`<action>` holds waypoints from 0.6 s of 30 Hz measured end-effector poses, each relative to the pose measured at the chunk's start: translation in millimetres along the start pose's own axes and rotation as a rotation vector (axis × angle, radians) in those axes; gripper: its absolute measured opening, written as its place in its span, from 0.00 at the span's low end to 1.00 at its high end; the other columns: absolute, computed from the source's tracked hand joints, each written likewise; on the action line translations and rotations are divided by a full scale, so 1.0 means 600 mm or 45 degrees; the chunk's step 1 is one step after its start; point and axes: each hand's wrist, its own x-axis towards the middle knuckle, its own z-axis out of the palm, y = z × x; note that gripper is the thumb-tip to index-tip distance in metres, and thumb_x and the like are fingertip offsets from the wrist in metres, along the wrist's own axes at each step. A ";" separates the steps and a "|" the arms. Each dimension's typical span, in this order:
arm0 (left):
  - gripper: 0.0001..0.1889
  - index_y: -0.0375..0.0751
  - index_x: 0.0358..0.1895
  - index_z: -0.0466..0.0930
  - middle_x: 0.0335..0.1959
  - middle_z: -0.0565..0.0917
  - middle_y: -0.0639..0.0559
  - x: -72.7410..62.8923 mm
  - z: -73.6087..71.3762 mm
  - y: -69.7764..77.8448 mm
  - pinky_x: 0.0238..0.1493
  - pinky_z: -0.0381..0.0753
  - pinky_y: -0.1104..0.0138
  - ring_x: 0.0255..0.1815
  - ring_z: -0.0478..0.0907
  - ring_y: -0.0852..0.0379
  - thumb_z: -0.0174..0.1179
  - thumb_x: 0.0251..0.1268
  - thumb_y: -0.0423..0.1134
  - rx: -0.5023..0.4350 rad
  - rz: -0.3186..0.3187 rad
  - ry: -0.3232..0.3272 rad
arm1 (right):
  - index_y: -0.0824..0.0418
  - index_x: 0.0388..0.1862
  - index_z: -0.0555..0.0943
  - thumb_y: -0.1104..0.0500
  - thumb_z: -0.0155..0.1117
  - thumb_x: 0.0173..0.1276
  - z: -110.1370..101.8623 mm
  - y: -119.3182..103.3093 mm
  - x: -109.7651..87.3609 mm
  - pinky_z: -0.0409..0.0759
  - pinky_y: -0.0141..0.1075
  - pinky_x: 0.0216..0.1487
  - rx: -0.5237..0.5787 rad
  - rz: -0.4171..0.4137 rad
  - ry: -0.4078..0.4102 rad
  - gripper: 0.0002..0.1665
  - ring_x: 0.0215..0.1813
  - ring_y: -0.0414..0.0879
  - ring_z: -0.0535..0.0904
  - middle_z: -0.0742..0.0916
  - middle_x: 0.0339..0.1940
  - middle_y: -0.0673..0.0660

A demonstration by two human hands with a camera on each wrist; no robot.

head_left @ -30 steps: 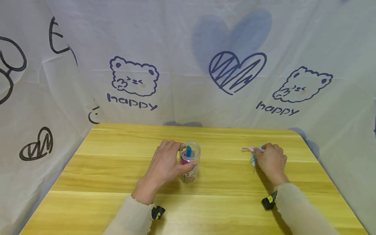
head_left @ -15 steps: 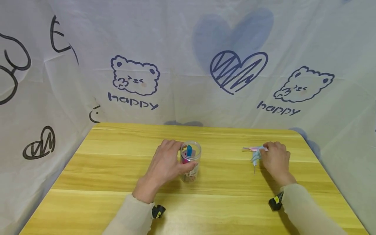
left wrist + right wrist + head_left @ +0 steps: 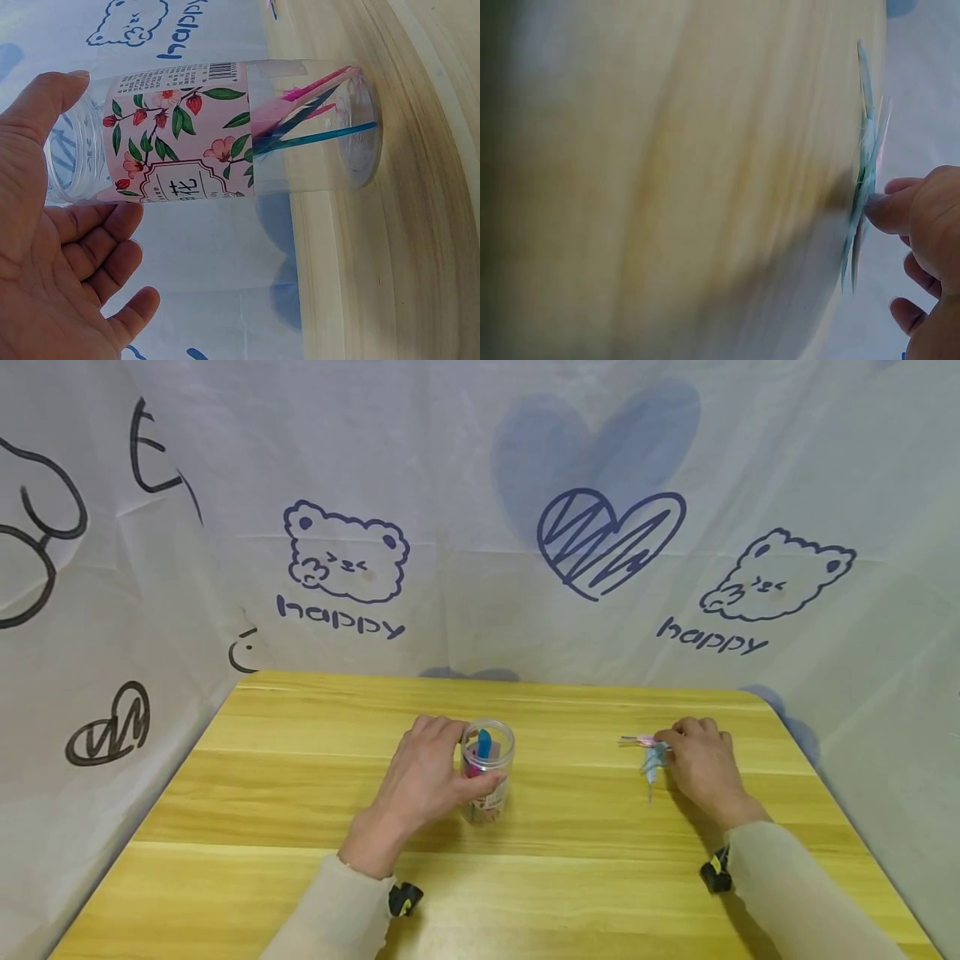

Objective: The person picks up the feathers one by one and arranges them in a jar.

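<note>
One clear jar (image 3: 490, 770), uncapped, upright on one wooden table (image 3: 562, 893); one floral label (image 3: 180, 127). Clasped near the rim by one left hand (image 3: 422, 778). Within: at least two blue-green strips (image 3: 322, 136), two pink strips (image 3: 271, 112); remainder behind label. Well apart, rightward: one cluster of light-blue and pink pieces (image 3: 655, 757), on the table, too overlapped to count. Adjoining: one right hand (image 3: 705, 768), thumb touching; cannot tell whether pinching. Behind: one white cloth (image 3: 465, 468), two bear drawings (image 3: 347, 556).
</note>
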 end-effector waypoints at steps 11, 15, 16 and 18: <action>0.38 0.38 0.59 0.82 0.54 0.85 0.48 0.001 0.003 -0.003 0.66 0.75 0.51 0.60 0.75 0.48 0.77 0.55 0.64 -0.008 0.002 -0.002 | 0.61 0.53 0.88 0.67 0.67 0.71 0.005 0.007 0.007 0.72 0.65 0.52 -0.033 -0.023 -0.068 0.14 0.55 0.66 0.73 0.83 0.53 0.66; 0.38 0.37 0.59 0.82 0.54 0.85 0.48 0.001 0.003 -0.004 0.67 0.75 0.51 0.60 0.75 0.47 0.77 0.55 0.64 -0.013 0.003 0.002 | 0.62 0.52 0.89 0.68 0.67 0.70 0.006 0.008 0.010 0.73 0.65 0.52 -0.044 -0.043 -0.070 0.13 0.55 0.65 0.73 0.83 0.53 0.66; 0.38 0.38 0.60 0.82 0.54 0.85 0.48 0.000 0.003 -0.004 0.67 0.75 0.50 0.60 0.75 0.47 0.77 0.55 0.64 -0.014 0.003 0.001 | 0.62 0.51 0.89 0.68 0.67 0.71 0.007 0.008 0.011 0.73 0.65 0.52 -0.048 -0.047 -0.070 0.13 0.55 0.65 0.73 0.83 0.52 0.65; 0.38 0.38 0.60 0.82 0.54 0.85 0.48 0.000 0.003 -0.004 0.67 0.75 0.50 0.60 0.75 0.47 0.77 0.55 0.64 -0.013 0.005 0.005 | 0.62 0.50 0.89 0.68 0.66 0.71 0.008 0.009 0.012 0.72 0.64 0.52 -0.054 -0.051 -0.069 0.11 0.55 0.65 0.74 0.84 0.51 0.65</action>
